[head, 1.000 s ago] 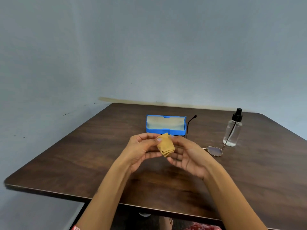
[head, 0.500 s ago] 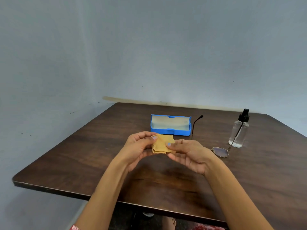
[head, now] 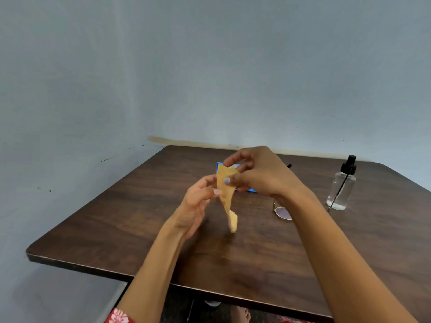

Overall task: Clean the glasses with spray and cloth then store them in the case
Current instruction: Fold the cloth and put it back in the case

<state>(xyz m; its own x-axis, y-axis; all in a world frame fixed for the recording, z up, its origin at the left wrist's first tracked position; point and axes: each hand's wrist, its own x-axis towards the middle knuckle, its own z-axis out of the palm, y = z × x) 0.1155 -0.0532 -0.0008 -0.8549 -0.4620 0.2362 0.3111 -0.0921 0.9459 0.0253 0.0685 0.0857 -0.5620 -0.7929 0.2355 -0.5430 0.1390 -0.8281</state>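
Observation:
A yellow cloth (head: 225,194) hangs unfolded above the table, its lower end drooping. My right hand (head: 258,173) pinches its top edge between thumb and fingers. My left hand (head: 198,201) pinches the cloth's left edge lower down. The blue glasses case (head: 250,190) lies behind my right hand and is mostly hidden. Of the glasses (head: 283,213) one round lens shows on the table right of my right wrist; a black temple tip sticks up behind the hand. The clear spray bottle (head: 341,190) with a black pump stands at the right.
The dark wooden table (head: 116,217) stands in a corner of pale blue walls. Its front edge runs just below my forearms and its left corner is near. A foot and floor show under the table.
The folded cloth has been opened out: my right hand rose with its top edge and the cloth now hangs long, while my left hand stayed lower at its side.

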